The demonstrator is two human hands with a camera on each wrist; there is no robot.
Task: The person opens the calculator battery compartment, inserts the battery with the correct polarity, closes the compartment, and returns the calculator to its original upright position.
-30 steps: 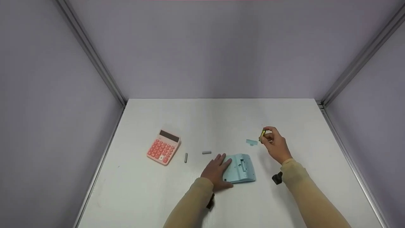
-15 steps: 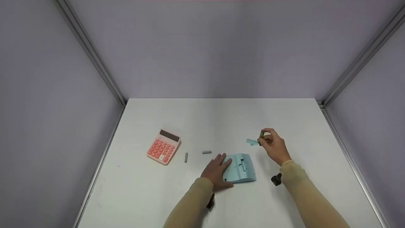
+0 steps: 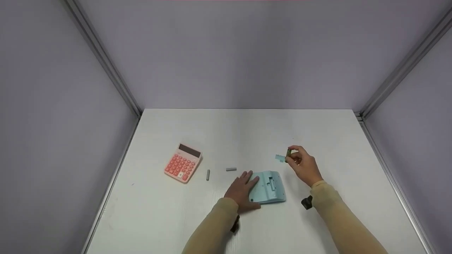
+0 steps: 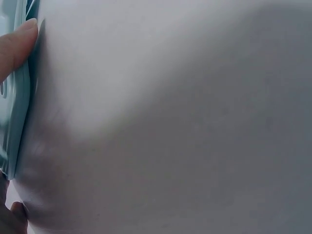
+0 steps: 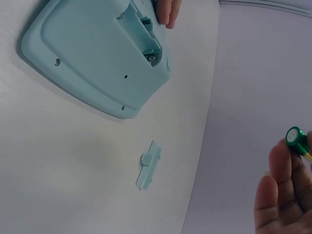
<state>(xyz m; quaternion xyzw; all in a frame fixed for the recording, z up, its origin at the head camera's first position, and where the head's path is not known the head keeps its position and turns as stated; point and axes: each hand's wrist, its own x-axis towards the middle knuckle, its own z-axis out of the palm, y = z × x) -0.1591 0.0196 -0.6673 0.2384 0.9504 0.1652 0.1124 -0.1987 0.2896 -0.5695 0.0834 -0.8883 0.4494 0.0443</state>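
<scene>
A light blue calculator point(image 3: 262, 187) lies face down on the white table, its uncovered battery compartment point(image 5: 140, 33) showing bare metal contacts. My left hand point(image 3: 240, 193) rests spread over its left side, with the thumb point(image 4: 18, 45) along the near edge. Above the table to the right, my right hand point(image 3: 305, 169) pinches a green and gold battery point(image 5: 296, 138) between thumb and fingertips, one flat end facing outward. The small blue battery cover point(image 5: 148, 165) lies loose beyond the calculator, partly overlapped by the right hand's fingertips in the head view.
Two grey batteries lie on the table: one crosswise point(image 3: 231, 169) beyond the left hand, the other lengthwise point(image 3: 208, 175) farther left. A pink calculator point(image 3: 183, 163) sits face up at the left. Grey panels point(image 3: 247, 56) enclose the table at the back and sides.
My right hand has moved a little left and toward me with the battery, which now stands more upright beside the cover. The left hand and blue calculator have stayed in place.
</scene>
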